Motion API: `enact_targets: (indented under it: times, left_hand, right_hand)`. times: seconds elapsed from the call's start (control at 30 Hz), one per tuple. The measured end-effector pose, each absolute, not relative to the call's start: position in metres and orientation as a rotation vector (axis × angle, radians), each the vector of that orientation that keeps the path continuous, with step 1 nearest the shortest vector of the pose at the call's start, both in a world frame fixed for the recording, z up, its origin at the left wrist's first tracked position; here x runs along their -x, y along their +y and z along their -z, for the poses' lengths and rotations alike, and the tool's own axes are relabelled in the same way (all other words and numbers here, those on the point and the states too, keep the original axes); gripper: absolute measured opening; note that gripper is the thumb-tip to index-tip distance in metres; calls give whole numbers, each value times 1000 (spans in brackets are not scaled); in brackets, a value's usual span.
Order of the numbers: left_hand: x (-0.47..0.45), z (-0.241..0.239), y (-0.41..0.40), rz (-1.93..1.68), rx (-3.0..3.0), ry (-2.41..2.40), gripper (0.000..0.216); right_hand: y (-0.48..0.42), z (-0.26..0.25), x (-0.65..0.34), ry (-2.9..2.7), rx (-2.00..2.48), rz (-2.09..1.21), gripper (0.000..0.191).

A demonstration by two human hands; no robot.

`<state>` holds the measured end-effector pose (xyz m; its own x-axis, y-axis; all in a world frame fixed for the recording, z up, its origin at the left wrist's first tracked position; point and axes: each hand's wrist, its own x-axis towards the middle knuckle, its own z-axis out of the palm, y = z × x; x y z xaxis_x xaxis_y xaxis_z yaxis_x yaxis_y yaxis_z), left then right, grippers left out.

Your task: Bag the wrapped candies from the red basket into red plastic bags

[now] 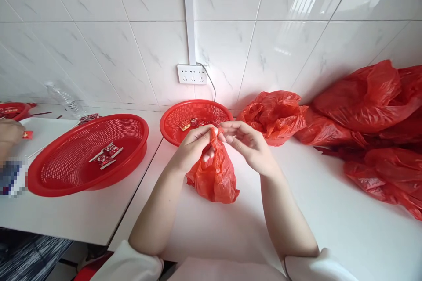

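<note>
A filled red plastic bag (216, 180) rests on the white table in front of me, its top gathered and twisted upward. My left hand (197, 142) pinches the gathered neck of the bag from the left. On the other side, my right hand (247, 142) has its thumb and fingertips at the same neck, closed on the plastic there. Just behind my hands stands a round red basket (174, 116) with a few small wrapped packets (194, 123) inside. What the bag contains is hidden.
At left, a large red basket (59, 158) holds small red-and-white packets (107, 156). A co-worker's hand (11, 134) is by a white tray (49, 129). A plastic bottle (64, 96) lies near the wall. Red bags (273, 114) are piled at right. A power socket (192, 74) has a cable.
</note>
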<state>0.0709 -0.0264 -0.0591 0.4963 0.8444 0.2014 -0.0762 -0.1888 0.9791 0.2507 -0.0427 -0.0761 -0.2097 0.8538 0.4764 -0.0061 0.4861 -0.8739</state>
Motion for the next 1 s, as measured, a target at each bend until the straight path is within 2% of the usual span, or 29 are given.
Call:
enact_targets:
  times: [0.27, 0.47, 0.6, 0.67, 0.73, 0.8, 0.87, 1.0]
  left_hand:
    - [-75, 63, -28, -857, -1434, 595, 36]
    - [-61, 70, -16, -588, -1042, 564, 65]
    - [-54, 68, -8, -592, -910, 545, 57]
    - [-53, 64, -9, -624, -910, 528, 49]
    - [-51, 59, -13, -595, -1049, 501, 48]
    - [-50, 53, -20, -549, -1363, 548, 47]
    - [-50, 50, -28, -582, -1767, 743, 44]
    - [-50, 56, -38, -842, -2371, 976, 49]
  right_hand:
    - [-34, 91, -247, -1549, 734, -961, 7]
    - [-37, 85, -258, -1538, 655, -615, 8]
    - [-48, 73, -266, -1957, 551, -509, 12]
    - [-49, 73, -265, -2091, 541, -582, 13]
    - [-46, 77, -260, -1987, 489, -814, 19]
    - [-39, 85, -251, -1750, 442, -1099, 30]
    - [-33, 93, -242, -1573, 461, -1293, 33]
    - [-24, 100, -233, -1515, 561, -1394, 30]
